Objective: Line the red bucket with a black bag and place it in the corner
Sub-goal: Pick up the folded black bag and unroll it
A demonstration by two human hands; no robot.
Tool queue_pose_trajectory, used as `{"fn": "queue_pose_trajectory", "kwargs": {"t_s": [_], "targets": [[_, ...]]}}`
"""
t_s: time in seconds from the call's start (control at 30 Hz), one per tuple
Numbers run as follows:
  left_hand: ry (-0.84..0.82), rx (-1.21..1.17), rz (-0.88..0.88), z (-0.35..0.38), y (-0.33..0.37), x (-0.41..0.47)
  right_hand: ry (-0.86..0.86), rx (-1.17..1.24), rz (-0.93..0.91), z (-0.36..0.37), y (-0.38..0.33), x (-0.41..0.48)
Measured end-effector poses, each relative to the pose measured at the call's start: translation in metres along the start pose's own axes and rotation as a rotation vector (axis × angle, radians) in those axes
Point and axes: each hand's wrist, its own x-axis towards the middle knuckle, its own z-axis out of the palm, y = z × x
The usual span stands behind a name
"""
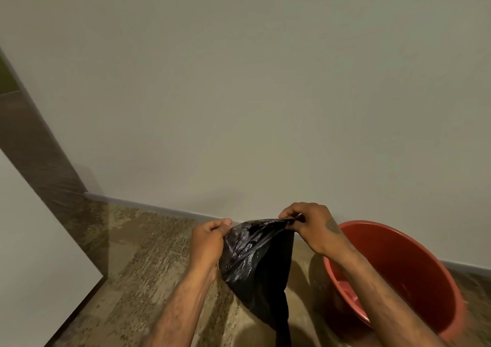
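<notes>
A crinkled black bag (255,264) hangs in front of me above the floor, held by its top edge. My left hand (208,240) grips the left side of that edge and my right hand (309,225) pinches the right side, with the mouth slightly parted between them. The red bucket (414,272) stands upright on the floor at the lower right, close to the wall. Its inside looks bare, and my right forearm crosses over its left rim.
A plain pale wall (265,94) with a grey skirting strip (159,208) runs across the view. The floor (138,261) is speckled brown stone. A white panel (34,253) stands at the left, with a dark passage behind it.
</notes>
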Motion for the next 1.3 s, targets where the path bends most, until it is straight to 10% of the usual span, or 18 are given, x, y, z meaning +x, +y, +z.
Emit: {"fn": "queue_pose_trajectory", "kwargs": {"t_s": [0.37,0.73,1.03,1.2,1.3], "targets": [[-0.494,0.318,0.021,-0.002,0.0,-0.019,0.122,0.061,0.058,-0.002,0.006,-0.008],[-0.126,-0.14,-0.183,0.005,-0.003,0.002,0.352,-0.011,0.022,0.003,0.01,-0.024],[0.047,-0.49,-0.24,0.008,0.0,0.018,-0.745,0.131,0.319,-0.002,0.01,-0.072],[-0.063,-0.278,-0.049,0.02,0.002,0.009,-0.008,0.261,0.253,0.0,-0.02,-0.055],[-0.052,-0.24,0.023,0.028,0.009,0.002,-0.005,0.206,0.174,0.017,-0.044,-0.04]]}}
